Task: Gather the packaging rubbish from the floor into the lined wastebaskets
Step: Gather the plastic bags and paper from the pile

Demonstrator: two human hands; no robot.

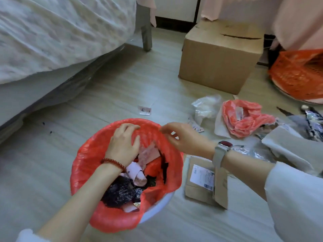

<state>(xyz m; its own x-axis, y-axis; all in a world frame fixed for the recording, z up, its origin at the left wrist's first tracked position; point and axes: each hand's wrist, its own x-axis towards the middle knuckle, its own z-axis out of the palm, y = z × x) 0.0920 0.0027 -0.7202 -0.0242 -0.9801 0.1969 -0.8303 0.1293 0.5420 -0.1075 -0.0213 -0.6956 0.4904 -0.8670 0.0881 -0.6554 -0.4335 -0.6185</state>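
Observation:
A white wastebasket with a red liner [83, 165] stands on the floor in front of me, holding pink paper, black plastic and other scraps. My left hand [123, 145] reaches into it, fingers curled over the liner's far rim. My right hand [181, 137] hovers just past the right rim, fingers loosely bent, holding nothing that I can see. A flattened brown mailer [201, 187] with a white label lies to the right of the basket. A loose red bag [244, 119], clear plastic [204, 107], foil wrappers [312, 119] and grey packaging [288, 145] are scattered further right.
A cardboard box [220, 56] stands at the back. An orange-lined basket [297, 75] lies tipped at the far right. A bed with a white cover [52, 35] fills the left. A small white label [144, 110] lies on the wooden floor.

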